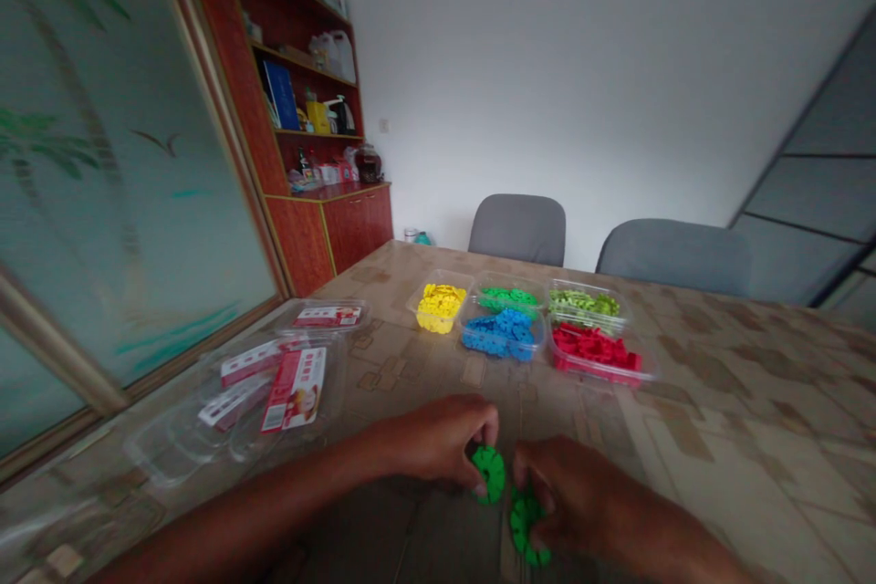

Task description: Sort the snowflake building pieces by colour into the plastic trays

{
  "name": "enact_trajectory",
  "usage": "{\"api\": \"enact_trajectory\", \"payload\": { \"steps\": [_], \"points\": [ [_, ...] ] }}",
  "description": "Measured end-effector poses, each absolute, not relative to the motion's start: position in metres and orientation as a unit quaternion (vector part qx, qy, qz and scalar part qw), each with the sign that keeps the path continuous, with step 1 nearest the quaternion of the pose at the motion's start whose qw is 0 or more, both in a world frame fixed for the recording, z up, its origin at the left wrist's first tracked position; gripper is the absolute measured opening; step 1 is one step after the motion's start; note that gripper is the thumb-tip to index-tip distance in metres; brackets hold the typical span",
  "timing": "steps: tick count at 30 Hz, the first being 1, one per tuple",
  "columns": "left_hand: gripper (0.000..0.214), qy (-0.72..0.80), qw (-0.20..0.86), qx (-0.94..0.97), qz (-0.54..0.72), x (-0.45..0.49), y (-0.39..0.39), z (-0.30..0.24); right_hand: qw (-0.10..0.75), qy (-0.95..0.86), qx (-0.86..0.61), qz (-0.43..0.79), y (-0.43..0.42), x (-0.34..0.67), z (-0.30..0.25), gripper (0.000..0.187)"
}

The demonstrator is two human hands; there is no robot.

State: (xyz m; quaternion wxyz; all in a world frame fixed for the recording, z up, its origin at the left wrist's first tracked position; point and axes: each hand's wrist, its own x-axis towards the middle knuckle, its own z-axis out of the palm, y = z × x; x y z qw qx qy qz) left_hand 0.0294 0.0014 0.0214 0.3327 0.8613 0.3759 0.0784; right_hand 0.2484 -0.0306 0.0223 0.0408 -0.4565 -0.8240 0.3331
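My left hand [448, 438] pinches a round green notched plastic disc [490, 474] between thumb and fingers, its flat face turned toward me. Just to the right and a little nearer, my right hand [571, 493] grips another green notched disc [526, 525], partly covered by the fingers. A small gap separates the two discs, which are held close above the table. Beyond the hands stand clear plastic tubs of similar small pieces: yellow [442, 306], green [507, 298], blue [501, 333], light green [585, 304] and red [595, 351].
Clear plastic lids [184, 452] with red and white labels [294, 388] lie piled on the table's left side. Two grey chairs [518, 226] stand behind the patterned table [725, 383]. A wooden shelf unit [307, 128] and a frosted glass door [116, 164] are at the left.
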Motion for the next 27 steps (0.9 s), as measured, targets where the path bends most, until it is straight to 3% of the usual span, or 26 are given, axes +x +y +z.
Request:
{"api": "enact_trajectory", "payload": {
  "steps": [4,10,17,22,27],
  "points": [
    [0.035,0.385,0.39,0.831,0.094,0.027,0.0,0.02,0.057,-0.836,-0.458,0.298,-0.03,0.249,0.025,0.037],
    [0.027,0.366,0.467,0.796,0.122,0.027,0.0,0.016,0.02,-0.827,-0.476,0.299,-0.03,0.25,0.029,0.029],
    [0.038,0.35,0.615,0.697,0.116,0.028,0.005,-0.003,0.125,-0.753,-0.432,0.481,-0.015,0.248,0.015,0.02],
    [0.036,0.39,0.582,0.685,0.199,0.034,0.002,-0.019,0.179,-0.685,-0.356,0.61,-0.01,0.239,0.003,0.023],
    [0.031,0.414,0.53,0.69,0.267,0.041,0.0,-0.023,0.21,-0.696,-0.391,0.565,-0.008,0.234,0.001,0.025]
  ]
}}
